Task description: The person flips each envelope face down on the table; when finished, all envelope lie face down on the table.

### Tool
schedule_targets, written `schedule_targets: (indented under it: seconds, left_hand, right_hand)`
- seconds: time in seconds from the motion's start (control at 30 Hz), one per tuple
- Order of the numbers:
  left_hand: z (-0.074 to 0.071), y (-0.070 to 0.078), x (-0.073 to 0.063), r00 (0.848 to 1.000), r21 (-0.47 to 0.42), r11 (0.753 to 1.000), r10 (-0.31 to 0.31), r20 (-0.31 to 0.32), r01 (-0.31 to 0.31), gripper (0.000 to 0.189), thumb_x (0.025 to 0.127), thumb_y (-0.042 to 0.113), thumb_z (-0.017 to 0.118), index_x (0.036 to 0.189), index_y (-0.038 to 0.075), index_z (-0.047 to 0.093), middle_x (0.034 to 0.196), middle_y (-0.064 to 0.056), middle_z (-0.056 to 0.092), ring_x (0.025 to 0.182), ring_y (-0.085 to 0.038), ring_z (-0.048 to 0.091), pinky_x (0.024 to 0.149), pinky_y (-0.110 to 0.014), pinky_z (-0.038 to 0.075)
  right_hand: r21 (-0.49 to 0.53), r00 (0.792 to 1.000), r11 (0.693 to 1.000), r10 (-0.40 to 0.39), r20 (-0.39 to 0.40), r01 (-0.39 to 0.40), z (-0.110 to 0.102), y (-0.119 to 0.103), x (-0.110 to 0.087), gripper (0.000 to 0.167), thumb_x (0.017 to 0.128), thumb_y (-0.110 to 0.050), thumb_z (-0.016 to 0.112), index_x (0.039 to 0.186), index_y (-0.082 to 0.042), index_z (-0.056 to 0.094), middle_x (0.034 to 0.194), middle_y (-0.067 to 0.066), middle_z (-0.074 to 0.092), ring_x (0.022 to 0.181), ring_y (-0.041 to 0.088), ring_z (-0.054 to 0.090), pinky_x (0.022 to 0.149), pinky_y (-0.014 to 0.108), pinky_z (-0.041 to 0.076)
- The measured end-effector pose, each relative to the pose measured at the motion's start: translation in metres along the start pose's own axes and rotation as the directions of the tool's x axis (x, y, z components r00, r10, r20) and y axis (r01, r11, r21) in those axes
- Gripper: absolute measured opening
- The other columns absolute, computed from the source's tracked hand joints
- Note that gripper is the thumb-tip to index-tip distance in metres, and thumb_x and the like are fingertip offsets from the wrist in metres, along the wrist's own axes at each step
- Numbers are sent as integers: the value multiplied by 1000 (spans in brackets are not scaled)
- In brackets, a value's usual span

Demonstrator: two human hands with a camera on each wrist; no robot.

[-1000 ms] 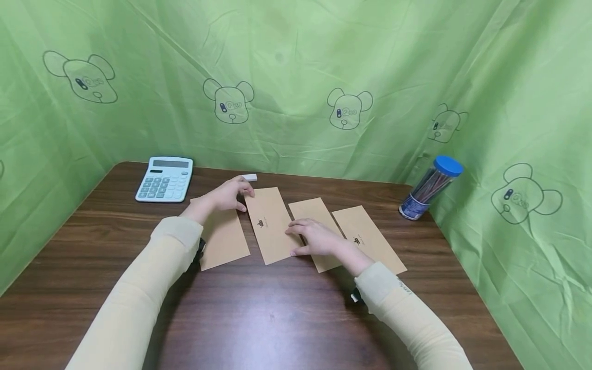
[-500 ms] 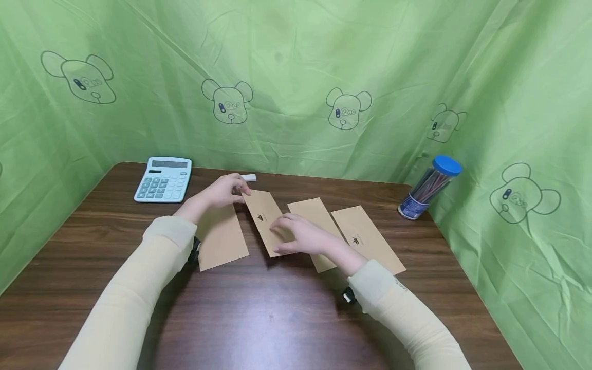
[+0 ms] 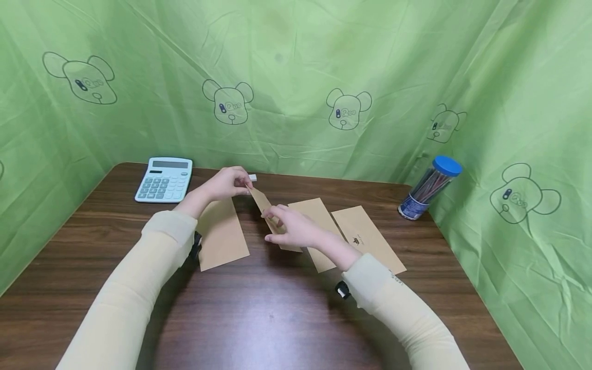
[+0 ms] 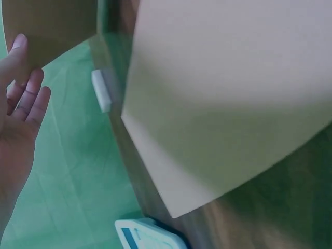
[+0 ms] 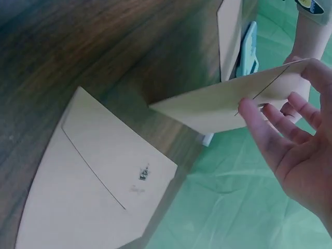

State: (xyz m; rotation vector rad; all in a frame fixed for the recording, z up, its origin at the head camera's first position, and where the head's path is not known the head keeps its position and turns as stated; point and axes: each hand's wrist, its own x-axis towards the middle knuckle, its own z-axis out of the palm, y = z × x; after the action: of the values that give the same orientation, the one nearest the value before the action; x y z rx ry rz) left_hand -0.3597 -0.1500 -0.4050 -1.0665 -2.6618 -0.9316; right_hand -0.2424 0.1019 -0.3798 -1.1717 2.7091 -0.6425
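My left hand (image 3: 224, 184) pinches the far corner of a brown paper envelope (image 3: 260, 199), which stands tilted up on edge. In the left wrist view, the thumb lies on the face of this envelope (image 4: 57, 31). My right hand (image 3: 298, 228) is at the envelope's right side, fingers loosely bent and spread. Seen from the right wrist, its fingertips (image 5: 246, 107) overlap the envelope (image 5: 207, 106), whose flap line shows. Another envelope (image 3: 224, 236) lies flat under the left wrist. Two more, a middle envelope (image 3: 319, 210) and a right envelope (image 3: 367, 234) with a crown print, lie beyond the right hand.
A light blue calculator (image 3: 164, 180) sits at the back left. Partly behind the left hand is a small white block (image 3: 252, 178). A clear jar with a blue lid (image 3: 430, 187) stands at the back right, and a green curtain (image 3: 287, 139) borders the brown table (image 3: 240, 313).
The second envelope from the left has been lifted from lying flat to standing tilted on edge, held by the left hand. The right hand has moved left along with it.
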Motion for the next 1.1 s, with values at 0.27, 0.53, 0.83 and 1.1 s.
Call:
schedule_targets:
  seconds: [0.27,0.53,0.83,1.1]
  left_hand:
    - [-21,19,13,998,-48,997,-61,-19,60,13,80,17,76,87,11,67,89,-3,62,84,-21,60,78,-39,48]
    - [-32,32,23,998,-83,995,-60,-35,57,26,80,14,75,102,9,62,93,-4,65,84,-17,60,80,-38,49]
    - [-28,24,17,987,-111,981,-162,8,162,52,80,20,76,124,7,52,119,-11,60,101,-26,59,91,-42,45]
    - [-15,13,4,982,-110,977,-180,48,185,51,79,14,77,119,4,47,94,-13,63,90,-27,60,86,-42,46]
  right_hand:
    - [34,991,996,-81,-107,85,-18,2,-7,35,82,-7,64,117,-9,60,112,6,59,84,15,62,76,26,52]
    - [70,970,995,-58,-238,77,-23,10,-18,38,76,5,63,113,-5,65,106,5,61,78,11,59,67,29,52]
    - [207,945,978,67,-321,1,-18,31,-32,39,75,5,66,112,-8,66,110,1,64,79,13,63,69,34,53]
    - [343,942,938,156,-298,-47,-5,43,-38,41,78,2,68,116,-12,65,114,-1,64,83,13,65,75,37,53]
